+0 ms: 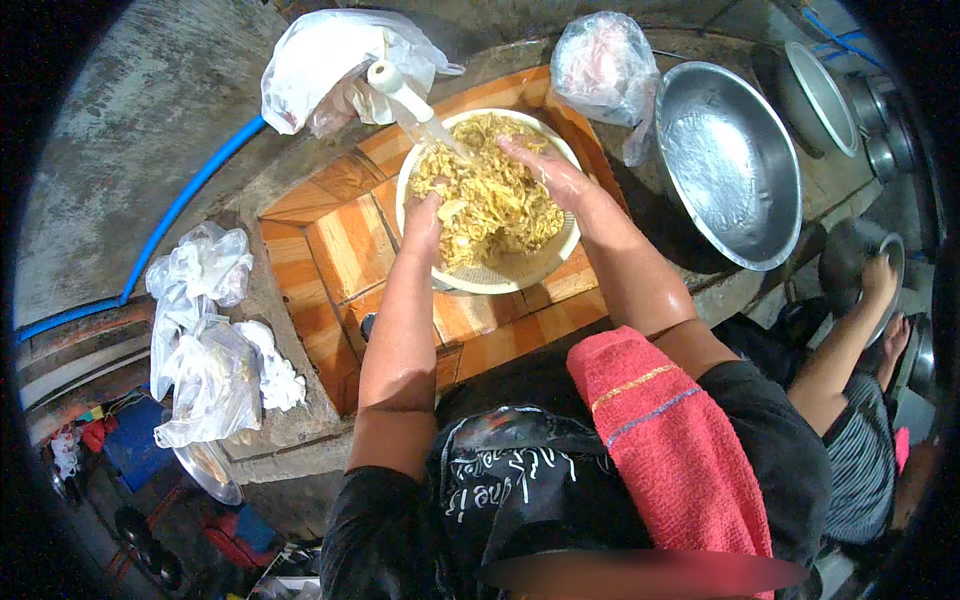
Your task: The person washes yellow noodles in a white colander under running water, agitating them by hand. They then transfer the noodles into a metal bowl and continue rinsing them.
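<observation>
A round cream plastic colander holds a heap of wet, yellow shredded food; its exact kind I cannot tell. My left hand is at the colander's left side, with its fingers sunk in the shreds. On the right, my right hand reaches over the rim and its fingertips press into the heap. The food hides most fingers of both hands. From a white plastic faucet above, water runs onto the shreds.
The colander stands in a tiled sink basin. Plastic bags lie left, a full white bag and a clear bag behind. A large metal basin leans right. Another person's hand holds a metal pot at far right.
</observation>
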A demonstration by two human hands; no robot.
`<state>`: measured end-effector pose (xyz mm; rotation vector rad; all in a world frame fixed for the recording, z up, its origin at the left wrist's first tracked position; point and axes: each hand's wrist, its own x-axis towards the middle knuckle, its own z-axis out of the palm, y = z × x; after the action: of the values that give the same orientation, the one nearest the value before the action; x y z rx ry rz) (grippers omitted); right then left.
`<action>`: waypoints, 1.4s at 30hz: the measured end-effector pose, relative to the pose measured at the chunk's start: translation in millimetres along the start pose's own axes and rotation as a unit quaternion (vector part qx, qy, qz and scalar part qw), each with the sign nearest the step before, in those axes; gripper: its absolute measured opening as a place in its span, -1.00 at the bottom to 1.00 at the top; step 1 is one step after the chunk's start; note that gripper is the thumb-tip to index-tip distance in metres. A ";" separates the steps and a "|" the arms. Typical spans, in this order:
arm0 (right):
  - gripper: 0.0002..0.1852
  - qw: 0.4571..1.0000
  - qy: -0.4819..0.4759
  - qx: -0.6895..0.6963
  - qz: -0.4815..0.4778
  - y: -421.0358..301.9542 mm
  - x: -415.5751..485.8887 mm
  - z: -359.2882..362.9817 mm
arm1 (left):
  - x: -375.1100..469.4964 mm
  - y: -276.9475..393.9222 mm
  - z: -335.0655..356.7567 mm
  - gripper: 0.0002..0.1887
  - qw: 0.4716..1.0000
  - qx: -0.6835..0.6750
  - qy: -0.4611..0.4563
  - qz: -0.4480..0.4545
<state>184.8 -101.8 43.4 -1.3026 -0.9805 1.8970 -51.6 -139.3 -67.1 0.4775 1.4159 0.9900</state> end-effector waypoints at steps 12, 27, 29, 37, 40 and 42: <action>-0.37 0.975 0.011 -0.210 0.071 -5.8 -14.2 0.1 | -48.4 68.6 38.8 -0.33 0.989 0.134 -0.062 0.022; -0.82 0.775 0.123 -0.607 -0.126 14.3 30.6 21.9 | -42.7 114.5 68.8 -0.71 0.930 0.271 -0.059 0.240; -0.81 0.749 0.123 -0.642 -0.106 16.0 46.5 31.7 | -65.8 100.5 67.5 -0.70 0.934 0.254 -0.040 0.247; -0.73 0.735 0.065 -0.640 -0.213 22.4 125.3 60.4 | -146.2 6.9 11.4 -0.72 0.824 0.438 -0.026 0.357; -0.71 0.823 0.055 -0.543 -0.156 19.3 128.4 60.4 | -157.3 -11.1 -11.3 -0.73 0.809 0.435 -0.088 0.386; -0.70 0.877 0.047 -0.467 -0.105 16.1 114.5 60.3 | -160.0 -14.4 -17.5 -0.74 0.842 0.390 -0.083 0.363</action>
<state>90.6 -29.8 -10.7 -1.6639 -2.0235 1.1588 -42.9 -279.1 13.4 1.7661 1.4602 0.8639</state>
